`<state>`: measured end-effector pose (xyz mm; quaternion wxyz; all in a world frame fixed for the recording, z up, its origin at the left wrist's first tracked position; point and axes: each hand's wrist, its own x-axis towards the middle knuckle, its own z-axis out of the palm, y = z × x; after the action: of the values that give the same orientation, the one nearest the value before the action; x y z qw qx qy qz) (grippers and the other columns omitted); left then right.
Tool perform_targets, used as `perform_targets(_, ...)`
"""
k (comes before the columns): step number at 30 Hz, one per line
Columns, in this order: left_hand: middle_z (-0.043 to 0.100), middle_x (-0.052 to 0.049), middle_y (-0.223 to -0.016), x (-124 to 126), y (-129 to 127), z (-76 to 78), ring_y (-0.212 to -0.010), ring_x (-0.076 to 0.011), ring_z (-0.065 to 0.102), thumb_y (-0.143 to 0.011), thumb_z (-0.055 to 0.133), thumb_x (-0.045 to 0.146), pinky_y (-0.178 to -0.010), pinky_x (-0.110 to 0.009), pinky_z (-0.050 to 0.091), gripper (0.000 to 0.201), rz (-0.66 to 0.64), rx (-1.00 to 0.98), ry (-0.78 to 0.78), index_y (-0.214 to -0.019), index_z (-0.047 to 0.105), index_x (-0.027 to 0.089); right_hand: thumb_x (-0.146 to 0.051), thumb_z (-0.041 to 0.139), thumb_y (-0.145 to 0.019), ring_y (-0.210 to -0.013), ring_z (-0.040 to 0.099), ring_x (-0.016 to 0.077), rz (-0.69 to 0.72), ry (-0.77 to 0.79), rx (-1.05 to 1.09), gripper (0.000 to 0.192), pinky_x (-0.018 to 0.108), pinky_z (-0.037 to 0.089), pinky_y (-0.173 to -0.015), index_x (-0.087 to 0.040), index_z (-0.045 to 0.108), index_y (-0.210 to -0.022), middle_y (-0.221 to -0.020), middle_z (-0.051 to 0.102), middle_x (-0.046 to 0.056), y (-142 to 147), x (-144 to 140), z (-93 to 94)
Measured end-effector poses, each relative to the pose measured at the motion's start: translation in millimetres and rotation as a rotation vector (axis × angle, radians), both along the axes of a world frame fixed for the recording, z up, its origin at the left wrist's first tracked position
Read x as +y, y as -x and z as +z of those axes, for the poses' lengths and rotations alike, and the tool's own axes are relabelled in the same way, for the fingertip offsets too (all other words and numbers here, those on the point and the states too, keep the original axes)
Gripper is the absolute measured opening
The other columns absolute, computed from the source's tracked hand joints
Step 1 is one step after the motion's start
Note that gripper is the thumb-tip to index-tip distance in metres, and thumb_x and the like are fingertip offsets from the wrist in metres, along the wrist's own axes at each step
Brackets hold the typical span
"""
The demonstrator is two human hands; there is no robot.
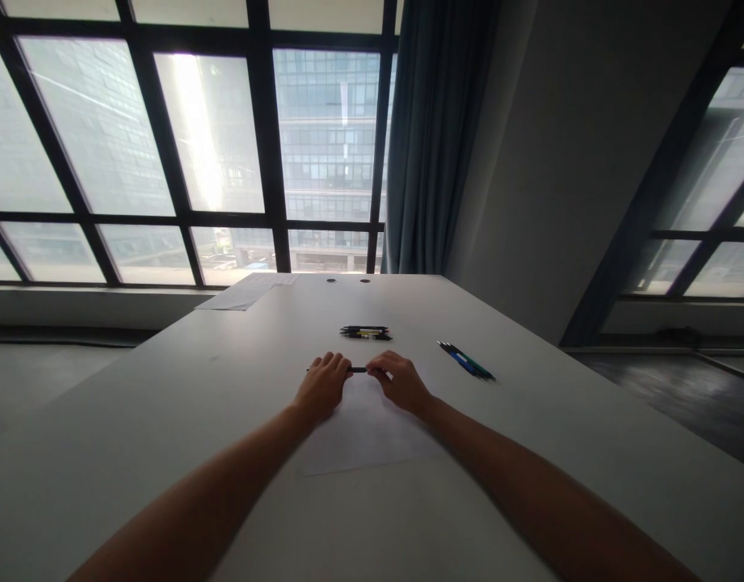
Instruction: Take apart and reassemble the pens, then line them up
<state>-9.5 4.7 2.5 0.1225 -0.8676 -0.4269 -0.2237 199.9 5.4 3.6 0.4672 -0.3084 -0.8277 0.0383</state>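
Observation:
A slim dark pen (358, 369) lies crosswise between my hands, just over the far part of a white paper sheet (365, 436). My left hand (325, 380) is closed around its left part, with a thin tip poking out past the fingers. At the other end, the fingers of my right hand (399, 380) pinch the pen. Beyond my hands is a small group of pens (365, 332), dark with a yellow part. To the right, several pens (467, 361) in blue, green and black lie slanted side by side.
The long white table (226, 388) reaches to the windows. Papers (241, 293) lie at its far left edge. Two dark round discs (348, 280) are set near the far end. A blue curtain (429, 145) hangs behind, beside a grey pillar (559, 162).

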Motion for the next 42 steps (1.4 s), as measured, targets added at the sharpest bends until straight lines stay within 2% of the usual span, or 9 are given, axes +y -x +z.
perform_targets(8, 0.059, -0.007, -0.096, 1, 1, -1.7, -0.09, -0.0215, 0.051, -0.097, 0.039, 0.023, -0.079, -0.035, 0.043, 0.016, -0.053, -0.01, 0.019, -0.097, 0.054, 0.018, -0.023, 0.057, -0.09, -0.075, 0.062, 0.0169, 0.027, 0.008, 0.034, 0.012, 0.031, 0.052, -0.071, -0.02, 0.068, -0.087, -0.081, 0.068, 0.006, 2, -3, -0.1)
perform_targets(17, 0.06, -0.007, -0.094, -1, -2, -1.8, -0.088, -0.0206, 0.053, -0.097, 0.039, 0.023, -0.079, -0.034, 0.045, 0.016, -0.083, -0.07, 0.036, -0.098, 0.054, 0.018, -0.039, 0.067, -0.084, -0.069, 0.064, 0.0166, 0.001, 0.065, 0.144, 0.02, 0.03, 0.052, -0.068, -0.019, 0.07, -0.087, -0.08, 0.069, 0.006, 6, -7, 2.9)
perform_targets(22, 0.062, -0.007, -0.092, -2, -2, -2.2, -0.085, -0.0197, 0.058, -0.097, 0.038, 0.025, -0.076, -0.032, 0.046, 0.015, -0.029, -0.223, 0.061, -0.097, 0.052, 0.019, -0.038, 0.056, -0.091, -0.076, 0.062, 0.0172, -0.123, 0.078, 0.232, 0.025, 0.031, 0.053, -0.071, -0.019, 0.07, -0.096, -0.089, 0.067, 0.008, 4, -1, 0.9)
perform_targets(28, 0.065, -0.002, -0.077, -6, -2, -1.3, -0.07, -0.0177, 0.062, -0.097, 0.033, 0.024, -0.067, -0.029, 0.044, 0.015, 0.13, -0.422, 0.102, -0.101, 0.047, 0.021, -0.031, 0.058, -0.088, -0.074, 0.057, 0.0152, -0.111, 0.113, 0.188, 0.019, 0.028, 0.051, -0.065, -0.019, 0.071, -0.095, -0.086, 0.058, 0.006, 5, 0, -0.7)
perform_targets(31, 0.067, -0.002, -0.078, -8, -3, 0.1, -0.071, -0.0183, 0.064, -0.097, 0.036, 0.026, -0.07, -0.029, 0.044, 0.014, 0.15, -0.393, 0.078, -0.101, 0.048, 0.021, -0.029, 0.059, -0.087, -0.074, 0.06, 0.0152, -0.113, 0.139, 0.228, 0.017, 0.029, 0.052, -0.068, -0.018, 0.071, -0.091, -0.087, 0.063, 0.006, 6, 0, 0.5)
perform_targets(34, 0.069, -0.004, -0.081, -9, -4, 1.5, -0.074, -0.0192, 0.065, -0.096, 0.038, 0.028, -0.072, -0.03, 0.044, 0.015, 0.146, -0.31, 0.069, -0.1, 0.051, 0.02, -0.033, 0.065, -0.081, -0.074, 0.064, 0.0173, -0.121, 0.246, 0.356, 0.018, 0.031, 0.055, -0.071, -0.017, 0.07, -0.087, -0.085, 0.069, 0.007, 7, 2, 0.0)
perform_targets(38, 0.07, -0.005, -0.082, -10, -4, 2.8, -0.074, -0.02, 0.066, -0.097, 0.038, 0.03, -0.072, -0.031, 0.044, 0.018, 0.132, -0.225, 0.077, -0.1, 0.052, 0.019, -0.043, 0.071, -0.074, -0.062, 0.065, 0.0173, -0.09, 0.381, 0.517, 0.03, 0.031, 0.056, -0.063, -0.015, 0.069, -0.084, -0.073, 0.07, 0.006, 8, 5, -1.6)
perform_targets(42, 0.071, -0.005, -0.083, -10, -3, 3.5, -0.074, -0.0202, 0.066, -0.097, 0.038, 0.031, -0.072, -0.032, 0.044, 0.02, 0.093, -0.184, 0.073, -0.098, 0.053, 0.019, -0.043, 0.071, -0.074, -0.058, 0.064, 0.0164, -0.08, 0.376, 0.513, 0.029, 0.029, 0.055, -0.059, -0.015, 0.069, -0.082, -0.07, 0.069, 0.005, 9, 4, -0.6)
